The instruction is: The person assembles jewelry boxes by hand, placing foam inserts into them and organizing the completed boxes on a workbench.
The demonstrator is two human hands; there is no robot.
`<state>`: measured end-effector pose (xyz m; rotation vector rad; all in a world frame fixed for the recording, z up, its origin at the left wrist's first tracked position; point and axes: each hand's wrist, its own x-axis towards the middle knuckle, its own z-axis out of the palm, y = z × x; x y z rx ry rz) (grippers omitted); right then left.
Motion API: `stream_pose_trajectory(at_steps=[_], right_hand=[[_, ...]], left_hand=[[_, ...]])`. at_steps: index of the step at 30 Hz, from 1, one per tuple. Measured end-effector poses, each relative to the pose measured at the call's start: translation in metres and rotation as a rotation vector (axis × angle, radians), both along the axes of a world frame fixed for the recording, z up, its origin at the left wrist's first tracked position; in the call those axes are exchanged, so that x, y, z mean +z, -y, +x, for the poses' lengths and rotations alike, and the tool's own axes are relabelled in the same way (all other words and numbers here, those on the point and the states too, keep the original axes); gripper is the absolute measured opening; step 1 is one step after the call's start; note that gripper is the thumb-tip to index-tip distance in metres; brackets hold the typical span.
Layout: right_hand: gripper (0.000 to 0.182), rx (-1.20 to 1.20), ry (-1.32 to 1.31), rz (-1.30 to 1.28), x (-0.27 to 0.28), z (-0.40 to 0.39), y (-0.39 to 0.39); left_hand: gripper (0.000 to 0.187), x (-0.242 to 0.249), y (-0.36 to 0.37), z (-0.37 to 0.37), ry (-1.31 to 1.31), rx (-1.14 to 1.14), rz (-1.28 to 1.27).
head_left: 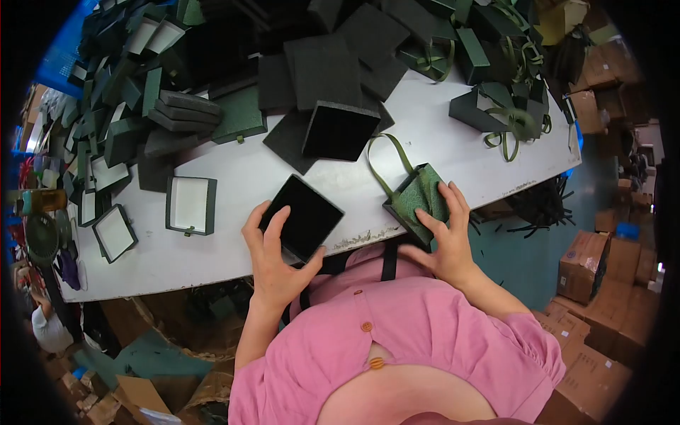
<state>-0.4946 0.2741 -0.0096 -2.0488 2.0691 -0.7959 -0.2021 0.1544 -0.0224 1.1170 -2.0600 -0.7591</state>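
Observation:
My left hand (273, 258) grips a square black pad (306, 218) at the table's front edge, fingers on its top face and thumb at its lower corner. To the right, my right hand (450, 241) holds a small green box (418, 202) with a green ribbon loop (386, 145) rising from its far side. The box is tilted, its near part over the table edge. Just beyond the two hands, another black pad (341, 131) rests on a pile of dark pads (322, 71).
The white table (425, 120) carries a heap of dark green boxes (120, 85) at left, open white-lined trays (190, 205) nearer, and ribboned boxes (482, 110) at right. Cardboard cartons (584, 265) stand on the floor at right. Another person (49, 326) is at the far left.

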Motion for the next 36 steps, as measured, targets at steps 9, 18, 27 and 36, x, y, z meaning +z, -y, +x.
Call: stream_pose_trajectory(at_steps=[9,18,27,36], right_hand=[[0.054,0.665,0.345,-0.157,0.022,-0.027,0.039],[0.053,1.031,0.51,0.044,0.038,-0.015,0.077],[0.055,1.081,0.361,-0.048,0.02,0.076,0.121],[0.079,0.304,-0.173,-0.24,-0.002,0.026,0.17]], left_hand=[[0.094,0.031,0.011,-0.024,0.0,-0.17,-0.17],[0.104,0.041,0.012,0.03,-0.246,-0.644,0.256],[0.124,0.013,-0.03,0.052,-0.229,-0.209,0.208],[0.088,0.08,-0.057,0.208,0.69,0.642,0.138]])
